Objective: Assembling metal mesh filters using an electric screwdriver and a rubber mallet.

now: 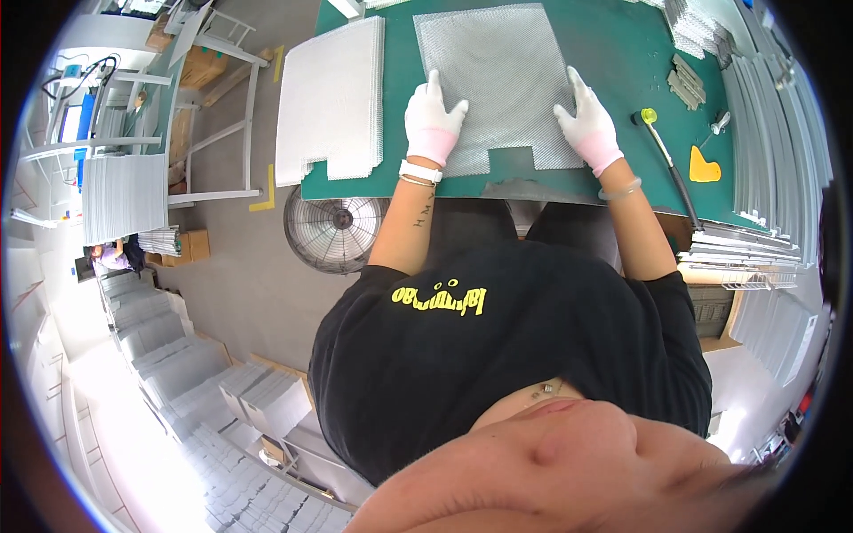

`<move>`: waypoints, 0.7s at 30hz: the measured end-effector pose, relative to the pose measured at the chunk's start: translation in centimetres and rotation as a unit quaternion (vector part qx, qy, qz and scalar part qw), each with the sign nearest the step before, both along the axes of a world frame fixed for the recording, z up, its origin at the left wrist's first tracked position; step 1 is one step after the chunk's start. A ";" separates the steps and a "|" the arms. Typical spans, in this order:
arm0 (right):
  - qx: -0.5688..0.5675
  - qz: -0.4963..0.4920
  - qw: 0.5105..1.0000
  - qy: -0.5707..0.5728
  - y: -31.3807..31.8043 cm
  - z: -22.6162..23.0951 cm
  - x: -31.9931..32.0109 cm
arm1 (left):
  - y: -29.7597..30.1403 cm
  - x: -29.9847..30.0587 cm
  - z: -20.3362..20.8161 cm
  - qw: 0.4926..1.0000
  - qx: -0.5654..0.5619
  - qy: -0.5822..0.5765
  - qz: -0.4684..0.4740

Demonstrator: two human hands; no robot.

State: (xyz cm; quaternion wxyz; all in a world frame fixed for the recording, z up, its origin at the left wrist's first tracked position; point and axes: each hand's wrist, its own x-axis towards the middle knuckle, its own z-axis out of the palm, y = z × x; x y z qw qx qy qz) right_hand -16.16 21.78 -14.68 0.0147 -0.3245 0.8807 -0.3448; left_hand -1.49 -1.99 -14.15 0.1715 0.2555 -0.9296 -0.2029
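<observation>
Our left hand (434,120) and right hand (587,124) spread wide; mesh sheet (502,67) between: likely light, bendy; best held by side edges.

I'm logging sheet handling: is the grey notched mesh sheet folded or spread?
Spread: the grey notched mesh sheet shows a broad, unfolded face between the white-gloved left hand and white-gloved right hand.
</observation>
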 end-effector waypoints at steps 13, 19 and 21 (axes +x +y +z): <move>0.050 0.018 0.998 0.044 0.0 0.2 0.3 | -0.4 0.3 -1.4 0.999 -0.042 0.010 -0.001; 0.120 -0.004 0.993 0.014 -0.5 1.0 0.5 | -0.4 0.0 -0.9 1.000 -0.022 -0.009 0.004; 0.142 -0.005 0.990 -0.008 -0.7 1.5 0.5 | -0.6 -0.1 -0.8 1.000 -0.016 -0.014 0.004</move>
